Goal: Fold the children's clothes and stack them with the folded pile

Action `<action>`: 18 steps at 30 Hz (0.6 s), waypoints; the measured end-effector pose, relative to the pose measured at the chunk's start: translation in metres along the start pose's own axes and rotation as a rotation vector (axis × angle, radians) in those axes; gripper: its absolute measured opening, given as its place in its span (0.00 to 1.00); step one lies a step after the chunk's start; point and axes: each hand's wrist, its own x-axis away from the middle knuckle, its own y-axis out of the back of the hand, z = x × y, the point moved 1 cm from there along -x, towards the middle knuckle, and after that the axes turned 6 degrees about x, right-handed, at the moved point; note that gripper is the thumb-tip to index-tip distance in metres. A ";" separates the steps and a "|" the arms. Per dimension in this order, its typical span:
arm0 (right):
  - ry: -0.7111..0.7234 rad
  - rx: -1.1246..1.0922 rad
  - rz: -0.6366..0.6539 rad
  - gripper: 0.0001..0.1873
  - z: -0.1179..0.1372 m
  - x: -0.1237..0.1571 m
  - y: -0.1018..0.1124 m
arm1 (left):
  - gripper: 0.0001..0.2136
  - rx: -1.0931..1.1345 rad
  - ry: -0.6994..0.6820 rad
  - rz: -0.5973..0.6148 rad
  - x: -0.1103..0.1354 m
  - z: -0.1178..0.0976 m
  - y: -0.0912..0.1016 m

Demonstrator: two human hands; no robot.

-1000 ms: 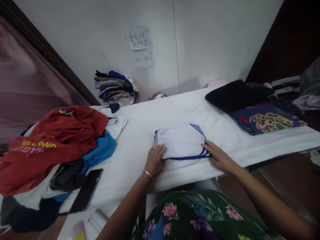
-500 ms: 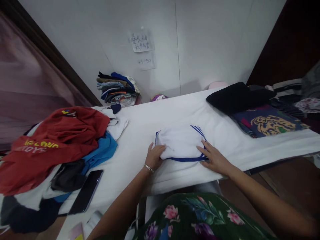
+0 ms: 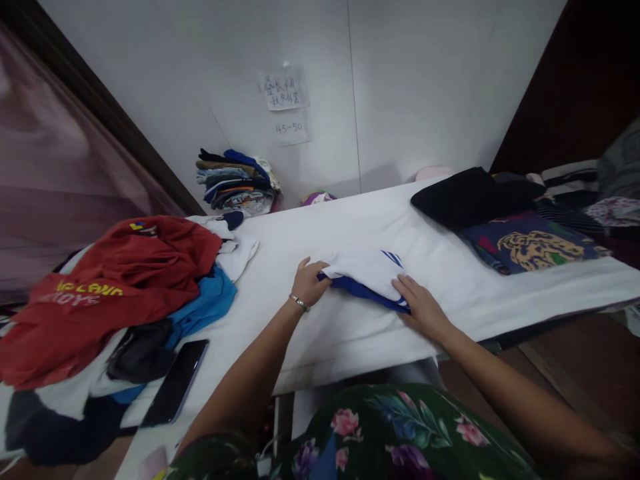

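Observation:
A folded white garment (image 3: 363, 268) with blue trim and blue stripes at its right end lies on the white-covered table (image 3: 310, 233). My left hand (image 3: 309, 283) is closed on its left end and lifts that end a little, so blue cloth shows along the near edge. At the right end, my right hand (image 3: 420, 305) has its fingers over the striped edge and its thumb side low at the near edge, gripping the cloth there. The thumb itself is mostly hidden.
To the left lies a heap with a red garment (image 3: 165, 267) and a blue cloth (image 3: 203, 300), beside a phone (image 3: 175, 383). Folded clothes (image 3: 237, 180) are stacked by the wall. At right are a black garment (image 3: 465, 199) and a patterned one (image 3: 540, 243).
My left hand has moved up and away from me, raising the garment's left end. The near edge now tilts and the garment looks narrower. My right hand has shifted slightly left with its end.

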 end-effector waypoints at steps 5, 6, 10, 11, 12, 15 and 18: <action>-0.153 -0.316 -0.168 0.21 -0.026 -0.016 0.007 | 0.06 0.132 0.068 -0.026 -0.017 -0.003 0.003; -0.204 -0.380 -0.185 0.19 -0.029 -0.022 0.013 | 0.06 0.188 0.104 -0.034 -0.019 -0.003 0.005; -0.363 -0.552 -0.295 0.16 -0.031 -0.053 0.057 | 0.05 0.456 0.274 -0.091 -0.032 -0.008 0.021; -0.384 -0.589 -0.321 0.17 -0.029 -0.062 0.070 | 0.04 0.516 0.306 -0.106 -0.036 -0.010 0.028; -0.397 -0.630 -0.341 0.18 -0.027 -0.071 0.083 | 0.05 0.580 0.331 -0.115 -0.040 -0.012 0.035; -0.399 -0.786 -0.376 0.23 -0.021 -0.098 0.111 | 0.05 0.816 0.417 -0.093 -0.054 -0.014 0.055; -0.468 -0.951 -0.339 0.27 -0.025 -0.120 0.107 | 0.05 1.040 0.581 0.031 -0.063 -0.004 0.055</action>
